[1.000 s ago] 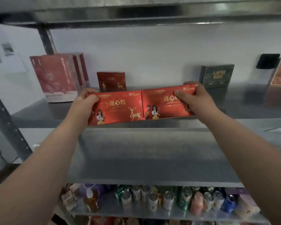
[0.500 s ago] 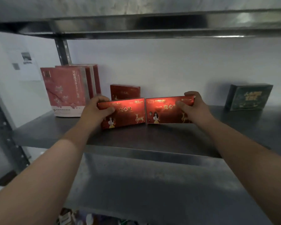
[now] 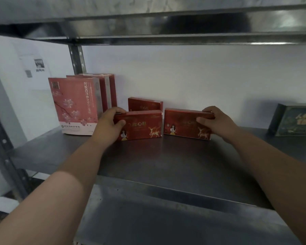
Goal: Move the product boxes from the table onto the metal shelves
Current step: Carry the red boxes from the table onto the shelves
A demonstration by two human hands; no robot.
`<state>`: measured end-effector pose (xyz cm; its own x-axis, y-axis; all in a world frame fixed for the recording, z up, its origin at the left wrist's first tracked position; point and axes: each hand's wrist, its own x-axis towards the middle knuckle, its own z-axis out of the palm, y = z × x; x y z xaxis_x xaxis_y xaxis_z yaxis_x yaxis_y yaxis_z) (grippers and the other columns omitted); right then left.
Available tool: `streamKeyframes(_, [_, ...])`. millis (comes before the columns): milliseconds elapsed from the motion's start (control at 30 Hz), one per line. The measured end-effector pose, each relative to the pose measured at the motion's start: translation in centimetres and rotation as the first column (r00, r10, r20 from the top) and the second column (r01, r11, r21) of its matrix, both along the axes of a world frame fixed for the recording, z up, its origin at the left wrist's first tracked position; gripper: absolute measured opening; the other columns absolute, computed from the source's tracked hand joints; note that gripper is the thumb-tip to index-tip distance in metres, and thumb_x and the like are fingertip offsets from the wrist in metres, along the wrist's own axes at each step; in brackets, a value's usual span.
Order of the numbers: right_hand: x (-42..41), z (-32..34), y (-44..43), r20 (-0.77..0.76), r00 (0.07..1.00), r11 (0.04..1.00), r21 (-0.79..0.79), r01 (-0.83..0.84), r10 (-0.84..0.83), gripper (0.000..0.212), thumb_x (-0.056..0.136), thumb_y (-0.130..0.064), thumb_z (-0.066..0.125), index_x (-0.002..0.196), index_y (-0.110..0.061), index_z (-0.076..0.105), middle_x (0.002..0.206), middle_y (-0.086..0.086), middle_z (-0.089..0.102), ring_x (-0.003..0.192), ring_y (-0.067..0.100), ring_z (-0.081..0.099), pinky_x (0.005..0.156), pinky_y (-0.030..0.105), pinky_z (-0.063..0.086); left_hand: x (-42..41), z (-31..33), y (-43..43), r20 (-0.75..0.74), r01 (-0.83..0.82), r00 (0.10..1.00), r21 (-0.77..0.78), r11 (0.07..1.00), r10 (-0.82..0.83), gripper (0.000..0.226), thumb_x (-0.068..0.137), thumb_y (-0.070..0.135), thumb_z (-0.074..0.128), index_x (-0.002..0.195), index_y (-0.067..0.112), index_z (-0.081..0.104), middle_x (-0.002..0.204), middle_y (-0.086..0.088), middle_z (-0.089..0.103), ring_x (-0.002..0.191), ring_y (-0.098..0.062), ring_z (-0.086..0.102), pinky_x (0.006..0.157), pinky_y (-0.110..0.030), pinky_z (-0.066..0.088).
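Observation:
Two flat red boxes with gold deer art stand upright on the metal shelf [image 3: 166, 161]. My left hand [image 3: 109, 125] grips the left end of the left red box [image 3: 143, 125]. My right hand [image 3: 216, 122] grips the right end of the right red box [image 3: 183, 123]. A narrow gap separates the two boxes. A third red box of the same kind [image 3: 145, 104] stands behind the left one, close to the wall.
Tall pink boxes with blossom print [image 3: 74, 105] stand in a row at the shelf's left, by the steel upright [image 3: 77, 59]. A dark green box [image 3: 295, 120] leans at the far right. Another shelf [image 3: 166, 25] hangs close overhead; a lower shelf [image 3: 166, 218] juts out below.
Both hands carried the two red boxes forward and set them down on the shelf. The boxes, side by side before, now stand slightly apart, deeper in front of the third box.

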<state>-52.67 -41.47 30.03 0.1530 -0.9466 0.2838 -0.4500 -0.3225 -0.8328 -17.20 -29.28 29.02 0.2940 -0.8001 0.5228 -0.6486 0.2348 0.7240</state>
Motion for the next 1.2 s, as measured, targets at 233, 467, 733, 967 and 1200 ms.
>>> streamKeyframes(233, [6.2, 1.6, 0.0, -0.044, 0.994, 0.993, 0.055, -0.101, 0.104, 0.029, 0.098, -0.037, 0.055, 0.125, -0.032, 0.063, 0.121, -0.008, 0.062, 0.103, 0.011, 0.062, 0.084, 0.033, 0.055, 1.3, -1.0, -0.8, 0.070, 0.010, 0.998, -0.030, 1.000, -0.008, 0.031, 0.099, 0.006, 0.053, 0.114, 0.032, 0.059, 0.151, 0.006, 0.040, 0.140, -0.013, 0.034, 0.118, -0.036, 0.027])
streamKeyframes(467, [11.0, 1.1, -0.7, 0.165, 0.983, 0.993, 0.069, -0.093, 0.081, 0.022, 0.098, -0.031, 0.049, 0.112, -0.036, 0.065, 0.110, -0.004, 0.066, 0.093, 0.012, 0.063, 0.087, 0.042, 0.059, 2.2, -1.7, -1.0, 0.198, -0.103, 0.972, -0.106, 0.989, 0.123, 0.040, 0.095, 0.006, 0.059, 0.123, 0.035, 0.063, 0.131, 0.006, 0.039, 0.129, -0.018, 0.042, 0.114, -0.031, 0.035])
streamKeyframes(733, [12.2, -0.1, -0.7, 0.196, 0.977, 0.996, -0.059, -0.071, 0.082, 0.017, 0.098, -0.025, 0.056, 0.098, -0.029, 0.072, 0.096, -0.002, 0.071, 0.095, 0.025, 0.069, 0.089, 0.051, 0.058, 1.7, -1.8, -1.0, 0.303, -0.111, 0.947, -0.005, 0.994, 0.108, 0.065, 0.090, 0.016, 0.071, 0.145, 0.040, 0.046, 0.155, 0.005, 0.032, 0.140, -0.014, 0.034, 0.115, -0.027, 0.028])
streamKeyframes(967, [12.8, -0.2, -0.6, 0.125, 0.991, 0.998, -0.048, -0.047, 0.052, 0.031, 0.104, -0.025, 0.047, 0.126, -0.028, 0.069, 0.117, -0.009, 0.066, 0.113, 0.016, 0.061, 0.105, 0.047, 0.050, 2.0, -1.9, -1.2, 0.318, -0.080, 0.946, 0.028, 0.996, 0.067, 0.072, 0.089, 0.023, 0.072, 0.150, 0.038, 0.038, 0.161, 0.006, 0.024, 0.145, -0.016, 0.029, 0.117, -0.031, 0.029])
streamKeyframes(1200, [13.1, 0.6, 1.6, 0.062, 0.984, 0.986, -0.030, -0.166, 0.168, 0.044, 0.107, -0.050, 0.034, 0.136, -0.030, 0.061, 0.122, -0.011, 0.058, 0.117, 0.010, 0.052, 0.105, 0.035, 0.041, 1.6, -1.9, -0.7, 0.292, -0.050, 0.956, 0.038, 0.998, 0.037, 0.075, 0.089, 0.024, 0.072, 0.151, 0.041, 0.033, 0.157, 0.003, 0.023, 0.142, -0.018, 0.031, 0.113, -0.025, 0.028])
